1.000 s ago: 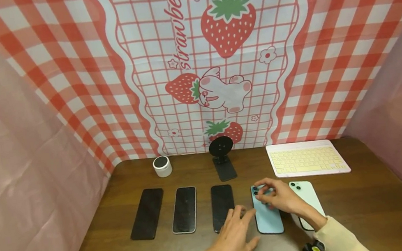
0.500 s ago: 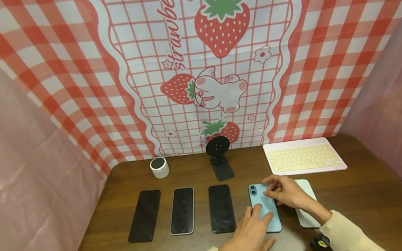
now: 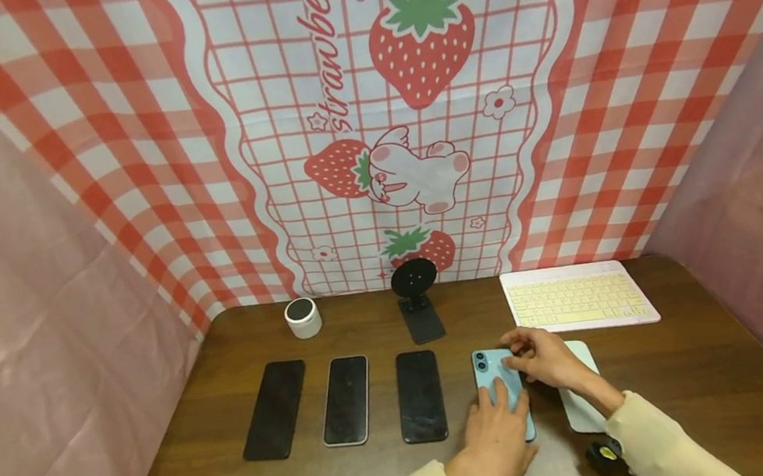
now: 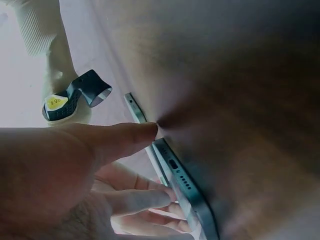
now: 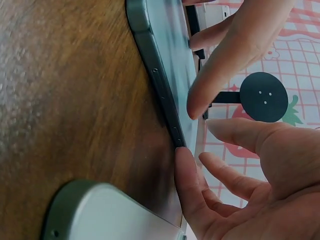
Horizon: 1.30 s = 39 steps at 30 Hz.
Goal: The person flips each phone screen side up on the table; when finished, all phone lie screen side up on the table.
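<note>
Blue phone [image 3: 501, 391] flat on counter [image 3: 687, 376], long axis near to far; left hand [image 3: 493, 445] pressing near half with straight fingers, right hand [image 3: 544, 361] pinching far right edge

A dark wooden tabletop [image 3: 689, 391] stands against a red-and-white checked strawberry backdrop [image 3: 409, 109], with plain pink cloth [image 3: 34, 348] hanging at both sides, evenly lit.

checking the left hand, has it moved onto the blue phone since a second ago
Yes. The left hand has slid right, away from the black phone, and now rests on the blue phone.
</note>
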Motion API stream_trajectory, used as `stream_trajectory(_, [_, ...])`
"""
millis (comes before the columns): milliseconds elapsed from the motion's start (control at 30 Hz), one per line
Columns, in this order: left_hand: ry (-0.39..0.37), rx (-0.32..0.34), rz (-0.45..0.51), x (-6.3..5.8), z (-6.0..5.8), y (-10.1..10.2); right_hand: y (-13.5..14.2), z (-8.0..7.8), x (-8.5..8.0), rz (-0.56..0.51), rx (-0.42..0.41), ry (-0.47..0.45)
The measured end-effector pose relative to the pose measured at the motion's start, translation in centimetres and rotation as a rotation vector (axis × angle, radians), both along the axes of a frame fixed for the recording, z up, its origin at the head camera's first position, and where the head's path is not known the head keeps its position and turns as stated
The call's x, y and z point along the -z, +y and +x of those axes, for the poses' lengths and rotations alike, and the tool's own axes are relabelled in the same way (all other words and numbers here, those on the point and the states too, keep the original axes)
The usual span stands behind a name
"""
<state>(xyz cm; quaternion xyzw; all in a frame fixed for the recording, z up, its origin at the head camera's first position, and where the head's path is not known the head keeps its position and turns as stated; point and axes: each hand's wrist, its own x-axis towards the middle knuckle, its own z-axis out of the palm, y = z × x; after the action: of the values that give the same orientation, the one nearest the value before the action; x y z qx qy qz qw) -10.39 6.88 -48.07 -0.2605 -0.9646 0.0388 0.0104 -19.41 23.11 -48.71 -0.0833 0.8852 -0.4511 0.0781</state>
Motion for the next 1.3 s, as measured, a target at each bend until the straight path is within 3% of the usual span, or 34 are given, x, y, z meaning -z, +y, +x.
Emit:
stream_trajectory(167, [-0.007,-0.055,-0.057,0.2,0.1,0.7,-0.1,0.0,0.2,0.004,-0.011,0.001])
stream_trajectory(467, [-0.011,-0.074,-0.098,-0.1,0.1,1.3,-0.2,0.0,0.4,0.010,-0.017,0.018])
stream_trajectory(833, [0.077,-0.143,-0.049,0.4,0.4,1.6,-0.4,0.2,0.7,-0.008,0.011,0.003])
stream_trajectory(1300, [0.080,-0.131,-0.064,0.3,-0.1,1.7,-0.6,-0.1,0.6,0.015,0.055,-0.003])
